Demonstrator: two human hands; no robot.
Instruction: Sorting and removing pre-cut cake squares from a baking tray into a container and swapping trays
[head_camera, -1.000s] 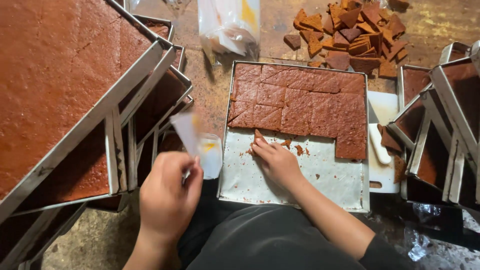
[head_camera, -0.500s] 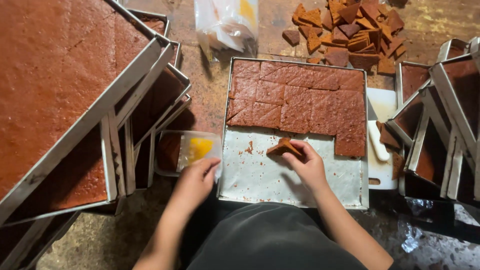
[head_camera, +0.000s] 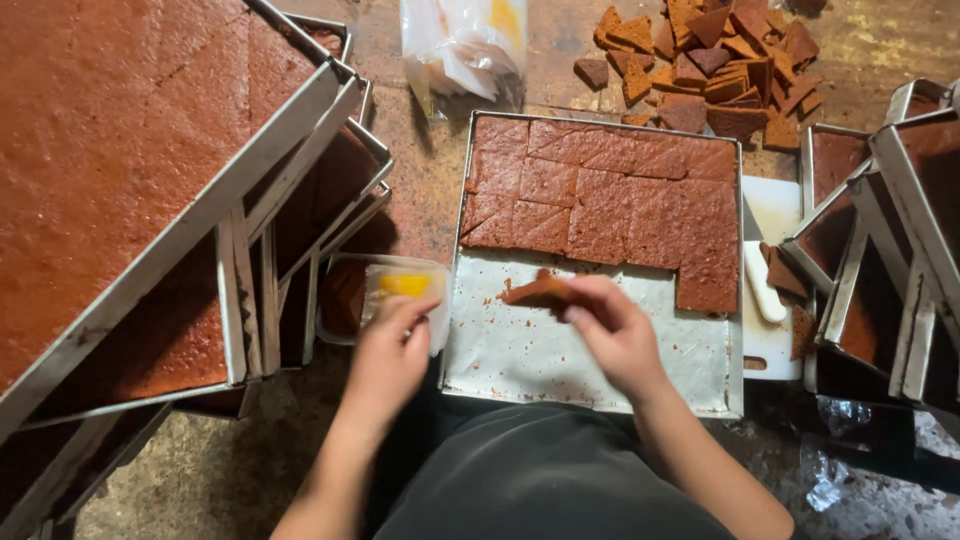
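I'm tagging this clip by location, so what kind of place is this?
Probably a small bakery or cake-making workshop. Many stacked rectangular metal baking trays hold brown sheet cake, the middle metal tray holds brown cake cut into squares, and a pile of brown cake offcuts lies on the worn surface.

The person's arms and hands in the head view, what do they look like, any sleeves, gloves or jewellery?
Both arms are bare as far up as the picture shows, with no sleeves in sight. The left hand and right hand wear no gloves, and no rings, watch or bracelets show on them. The only clothing visible is a dark grey garment over the body at the lower edge of the picture.
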